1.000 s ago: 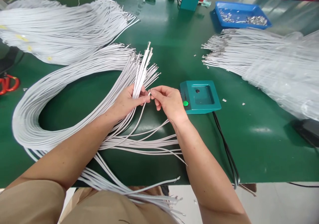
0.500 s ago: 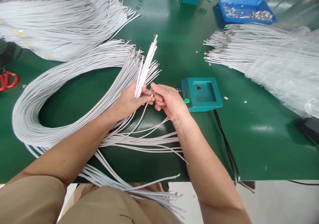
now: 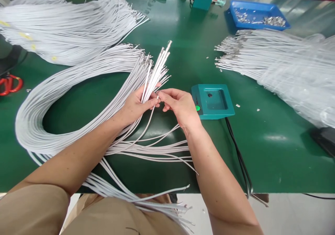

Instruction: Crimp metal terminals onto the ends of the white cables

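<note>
My left hand is closed round a small bundle of white wires, whose tips point up and away. Its thumb and forefinger also pinch one separate wire that curves down from them. At the end of that wire, the fingertips of my right hand are pressed together. Under and beside my left hand lies a large looped bundle of white wires. Just right of my right hand is a teal device with a green button.
A second wire bundle lies at the back left, near red-handled scissors. Plastic-wrapped wires lie at the right, below a blue tray of small metal parts. Black cables run off the front edge of the green table.
The whole view has shifted slightly. My right hand has turned a little, its fingertips now over the end of the single wire. The tips of the held bundle have spread and leaned right.
</note>
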The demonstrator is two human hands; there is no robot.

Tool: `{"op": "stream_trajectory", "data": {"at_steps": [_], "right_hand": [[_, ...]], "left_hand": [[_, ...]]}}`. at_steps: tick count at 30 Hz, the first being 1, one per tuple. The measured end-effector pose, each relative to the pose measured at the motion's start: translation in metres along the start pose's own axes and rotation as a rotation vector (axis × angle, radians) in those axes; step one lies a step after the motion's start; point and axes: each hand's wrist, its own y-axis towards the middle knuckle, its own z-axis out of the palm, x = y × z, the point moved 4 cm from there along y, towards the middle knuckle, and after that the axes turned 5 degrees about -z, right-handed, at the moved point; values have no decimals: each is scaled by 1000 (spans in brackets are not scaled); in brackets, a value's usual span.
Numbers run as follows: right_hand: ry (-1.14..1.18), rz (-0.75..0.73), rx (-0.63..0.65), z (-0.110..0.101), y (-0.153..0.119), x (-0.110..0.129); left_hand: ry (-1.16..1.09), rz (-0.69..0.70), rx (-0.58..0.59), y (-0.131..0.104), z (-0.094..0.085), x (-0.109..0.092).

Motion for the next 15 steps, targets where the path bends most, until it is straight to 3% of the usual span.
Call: {"op": "stream_trajectory", "data": {"at_steps": [5,11,15], "right_hand": [[-190,-77,-87,-2,1,2],[-121,-6,-95,-3,2,-1],[-288,63,-111,-8,0,2]], "left_hand": [[-3,-7,27,0,0,1],[80,33,40,0,3,0],[122,27,50,-1,6,1]]}}
